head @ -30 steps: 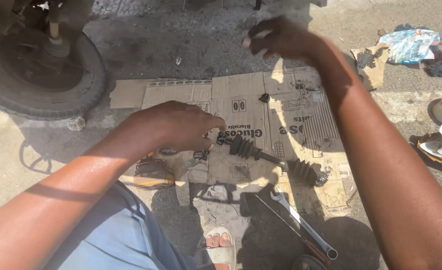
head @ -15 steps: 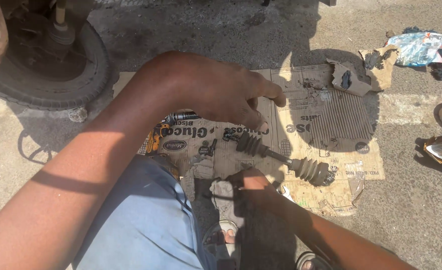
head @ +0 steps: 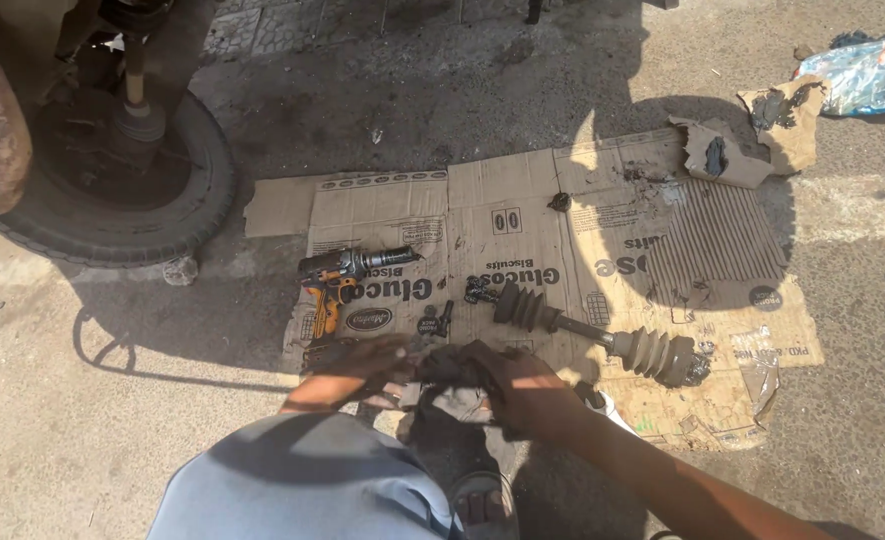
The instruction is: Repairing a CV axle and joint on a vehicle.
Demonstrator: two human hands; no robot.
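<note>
My left hand and my right hand are close together in shadow at the near edge of the flattened cardboard. Both grip a dark, greasy rag stretched between them, just above my knee in light blue trousers. A drive axle with two black ribbed rubber boots lies on the cardboard just beyond my right hand, not touched. An orange and black power wrench lies beyond my left hand.
A small dark socket sits between the wrench and the axle. A small nut lies farther back. A tyre lies at the upper left under a vehicle hub. Torn cardboard scraps and a plastic bag are at the upper right.
My left hand has left the axle's end and my right hand has come back from the far cardboard. Both now sit near my knee, holding the rag.
</note>
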